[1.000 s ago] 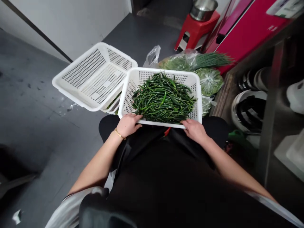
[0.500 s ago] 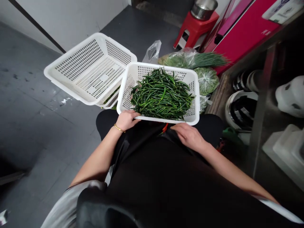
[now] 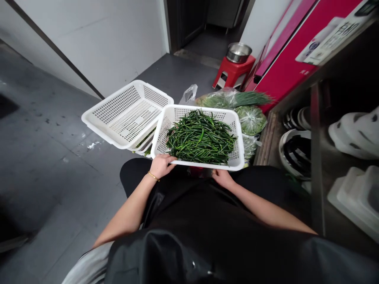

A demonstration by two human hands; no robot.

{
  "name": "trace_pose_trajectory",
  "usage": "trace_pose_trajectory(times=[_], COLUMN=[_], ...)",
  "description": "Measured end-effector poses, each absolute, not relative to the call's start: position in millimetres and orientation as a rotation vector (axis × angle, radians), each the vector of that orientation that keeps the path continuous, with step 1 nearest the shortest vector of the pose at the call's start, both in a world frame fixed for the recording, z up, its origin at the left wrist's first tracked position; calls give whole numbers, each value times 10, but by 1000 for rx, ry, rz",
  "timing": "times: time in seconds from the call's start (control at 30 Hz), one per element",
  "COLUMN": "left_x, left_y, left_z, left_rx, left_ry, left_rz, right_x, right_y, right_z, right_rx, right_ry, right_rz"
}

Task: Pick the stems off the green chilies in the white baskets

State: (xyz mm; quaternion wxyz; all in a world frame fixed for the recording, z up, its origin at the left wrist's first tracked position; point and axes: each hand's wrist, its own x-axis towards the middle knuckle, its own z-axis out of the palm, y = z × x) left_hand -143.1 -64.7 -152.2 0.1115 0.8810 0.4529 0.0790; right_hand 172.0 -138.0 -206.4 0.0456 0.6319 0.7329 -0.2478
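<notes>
The left hand (image 3: 162, 165) has its fingers around the near rim of a white perforated basket (image 3: 233, 158) of green chili peppers (image 3: 203, 138) before the knees (image 3: 133, 171). The right hand (image 3: 224, 178) is just below; its grip is hidden.

I have two hands (image 3: 162, 165) and one bracelet (image 3: 153, 176). I see one red stool (image 3: 235, 67), one metal pot (image 3: 238, 56), two open white baskets (image 3: 207, 165) and more green peppers (image 3: 201, 140) than I can count

gray floor (image 3: 77, 181): white smear (image 3: 93, 145) at left; red stool (image 3: 233, 70) upright farther back. metal shelf (image 3: 317, 193) at right: white plastic tubs (image 3: 351, 193) on it.
</notes>
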Motion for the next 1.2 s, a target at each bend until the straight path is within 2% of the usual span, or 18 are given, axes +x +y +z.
trace_pose_trajectory(times=[0.17,0.33,0.43,0.53,0.7,0.87,0.97,1.07,1.13,1.2], left_x=[-1434,-1486,-1531,-1562,-1660,-1575,-1129,-540,-244,-86], left_y=[-677,-792,-816,-798,-777,-786,-749,-629,-534,-477], left_z=[-1486,-1503,-1509,-1477,-1380,-999,-660,-480,-477,-515], left_rx=[2593,2561,2527,2496,2422,2360,2506,2683,2683,2573], left_ry=[1279,1199,1188,1141,1034,956,1065,982,898,787], left_rz=[214,215,236,236,224,472,698,674,602,540], right_x=[1907,1936,2008,2007,1948,2116,2089,1945,1863,1835], right_y=[-1601,-1768,-1362,-774,-427,-668,-750,-780,-800,-841], right_z=[-1896,-1142,-785,-745,-948,-786,-559,-373,-316,-324], right_rx=[2064,1582,1985,2059,1811,1703,1797,1807,1744,1653], right_ry=[2072,2593,2699,2515,2260,2302,2352,2555,2750,2852], right_rz=[-590,-834,-394,-105,-81,-166,-187,-282,-531,-1064])
